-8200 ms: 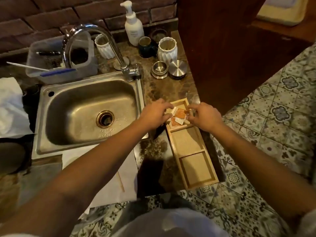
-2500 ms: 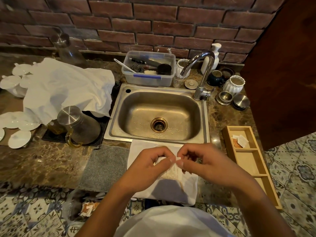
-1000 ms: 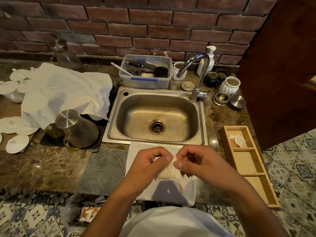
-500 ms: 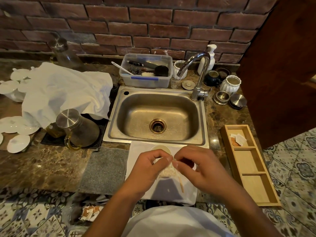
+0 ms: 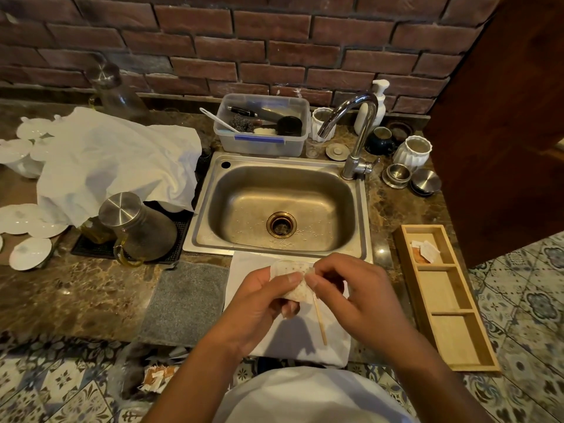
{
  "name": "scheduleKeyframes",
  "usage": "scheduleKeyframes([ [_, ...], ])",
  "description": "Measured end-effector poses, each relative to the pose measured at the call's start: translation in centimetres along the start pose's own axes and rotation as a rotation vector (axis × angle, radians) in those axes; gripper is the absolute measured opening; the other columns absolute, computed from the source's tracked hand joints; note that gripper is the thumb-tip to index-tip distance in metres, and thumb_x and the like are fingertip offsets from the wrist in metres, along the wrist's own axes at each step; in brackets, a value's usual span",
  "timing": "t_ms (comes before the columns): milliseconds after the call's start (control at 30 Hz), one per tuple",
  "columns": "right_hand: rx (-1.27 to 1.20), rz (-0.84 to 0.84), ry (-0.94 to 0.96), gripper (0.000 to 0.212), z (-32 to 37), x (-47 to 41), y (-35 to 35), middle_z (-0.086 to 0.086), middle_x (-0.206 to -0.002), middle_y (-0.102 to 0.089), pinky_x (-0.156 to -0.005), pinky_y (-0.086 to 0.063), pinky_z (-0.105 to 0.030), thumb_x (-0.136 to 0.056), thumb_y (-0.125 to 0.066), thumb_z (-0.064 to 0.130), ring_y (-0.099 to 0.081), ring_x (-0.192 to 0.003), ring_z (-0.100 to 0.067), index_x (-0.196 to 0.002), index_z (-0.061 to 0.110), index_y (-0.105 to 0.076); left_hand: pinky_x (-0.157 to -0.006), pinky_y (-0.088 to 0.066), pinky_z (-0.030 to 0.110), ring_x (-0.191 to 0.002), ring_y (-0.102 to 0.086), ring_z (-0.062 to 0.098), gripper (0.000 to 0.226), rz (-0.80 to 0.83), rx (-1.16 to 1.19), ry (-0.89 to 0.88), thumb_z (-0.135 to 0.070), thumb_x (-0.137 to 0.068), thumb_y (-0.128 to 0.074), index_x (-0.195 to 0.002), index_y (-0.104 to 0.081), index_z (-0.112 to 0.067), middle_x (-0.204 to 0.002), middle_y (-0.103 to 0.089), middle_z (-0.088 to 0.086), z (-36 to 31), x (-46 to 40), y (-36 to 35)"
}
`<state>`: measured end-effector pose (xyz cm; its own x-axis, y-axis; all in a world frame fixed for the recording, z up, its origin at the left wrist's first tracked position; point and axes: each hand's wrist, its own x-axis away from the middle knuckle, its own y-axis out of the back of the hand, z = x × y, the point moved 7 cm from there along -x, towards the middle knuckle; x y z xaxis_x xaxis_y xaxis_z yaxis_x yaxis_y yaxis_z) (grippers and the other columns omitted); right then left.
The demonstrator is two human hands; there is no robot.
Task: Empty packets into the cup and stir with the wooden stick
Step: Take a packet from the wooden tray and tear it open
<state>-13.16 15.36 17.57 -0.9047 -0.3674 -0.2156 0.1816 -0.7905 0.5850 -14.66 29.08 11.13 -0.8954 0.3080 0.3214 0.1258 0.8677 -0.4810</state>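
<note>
Since half a second ago both hands have lifted slightly and the packet (image 5: pixel 298 292) now hangs tilted between them, with more of the cup (image 5: pixel 285 265) rim showing above the fingers. The left hand (image 5: pixel 259 303) pinches the packet's left edge between thumb and forefinger, the other fingers curled beneath it. The right hand (image 5: pixel 351 293) pinches the top right corner in a narrow grip, thumb against forefinger. Whether the packet is already torn open cannot be told.

The cup sits just behind the hands, largely hidden by them, on a white napkin (image 5: pixel 305 340) spread at the counter's front edge. The wooden stick (image 5: pixel 320 323) lies on the napkin below the packet, between the two wrists, pointing away from the person.

Left of the napkin lies a grey mat (image 5: pixel 183 303). Behind the napkin is the steel sink (image 5: pixel 280 209) with its curved tap (image 5: pixel 354 132). To the right a wooden tray (image 5: pixel 442 294) with three compartments rests on the counter; more packets (image 5: pixel 424 251) lie in its farthest compartment. Farther left stand a glass jug with a steel lid (image 5: pixel 134 227) and a crumpled white cloth (image 5: pixel 113 166).
</note>
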Motion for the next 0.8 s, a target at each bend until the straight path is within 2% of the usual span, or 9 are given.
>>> scheduleKeyframes([
  [100,-0.144,0.139,-0.137,0.016,-1.0,0.0,-0.5,0.008,-0.077,-0.068,-0.066,-0.054,-0.035,-0.096,-0.065,0.036,-0.065,-0.073,-0.017,-0.089,0.022,-0.068,-0.05,-0.04,0.02,-0.051,-0.049,0.009,0.019,-0.034,-0.034,-0.04,-0.03,-0.077,-0.074,-0.077,-0.072,-0.011,-0.062,-0.06,0.003,-0.5,0.0,0.2],
  [233,-0.211,0.262,-0.207,0.016,-1.3,0.4,-1.0,0.007,-0.075,-0.072,-0.07,-0.055,-0.034,-0.098,-0.065,0.03,-0.068,-0.074,-0.013,-0.088,0.018,-0.072,-0.052,-0.041,0.021,-0.057,-0.052,0.012,0.017,-0.036,-0.122,-0.066,-0.034,-0.077,-0.074,-0.078,-0.075,-0.017,-0.066,-0.064,0.004,-0.6,0.0,0.2],
  [367,-0.204,0.209,-0.175,0.018,-1.3,0.3,-0.9,0.006,-0.073,-0.07,-0.067,-0.054,-0.035,-0.098,-0.064,0.028,-0.066,-0.071,-0.017,-0.084,0.018,-0.071,-0.052,-0.041,0.023,-0.057,-0.049,0.014,0.023,-0.126,-0.16,-0.096,-0.037,-0.075,-0.076,-0.077,-0.073,-0.014,-0.065,-0.057,0.01,-0.3,-0.1,0.6],
  [533,-0.128,0.161,-0.097,0.017,-1.6,0.2,-0.8,0.006,-0.075,-0.067,-0.066,-0.051,-0.04,-0.099,-0.063,0.028,-0.064,-0.071,-0.019,-0.086,0.02,-0.071,-0.052,-0.041,0.022,-0.053,-0.048,0.012,0.019,-0.17,-0.185,-0.122,-0.037,-0.076,-0.074,-0.069,-0.072,-0.02,-0.059,-0.057,0.004,0.0,-0.4,0.5],
  [700,0.084,0.063,0.045,0.012,-1.0,0.5,-0.7,0.011,-0.078,-0.064,-0.063,-0.048,-0.033,-0.098,-0.065,0.022,-0.057,-0.071,-0.008,-0.089,0.017,-0.071,-0.052,-0.041,0.025,-0.052,-0.047,0.013,0.02,-0.23,-0.16,-0.095,-0.035,-0.079,-0.073,-0.071,-0.072,-0.016,-0.061,-0.057,0.009,0.7,-0.3,0.8],
  [800,0.251,-0.006,0.127,0.007,-0.5,0.6,-0.9,0.006,-0.08,-0.066,-0.063,-0.048,-0.033,-0.096,-0.066,0.018,-0.056,-0.072,-0.012,-0.091,0.016,-0.071,-0.056,-0.038,0.031,-0.053,-0.045,0.016,0.017,-0.273,-0.109,-0.056,-0.029,-0.082,-0.072,-0.07,-0.072,-0.017,-0.061,-0.055,0.01,1.1,-0.4,1.0],
])
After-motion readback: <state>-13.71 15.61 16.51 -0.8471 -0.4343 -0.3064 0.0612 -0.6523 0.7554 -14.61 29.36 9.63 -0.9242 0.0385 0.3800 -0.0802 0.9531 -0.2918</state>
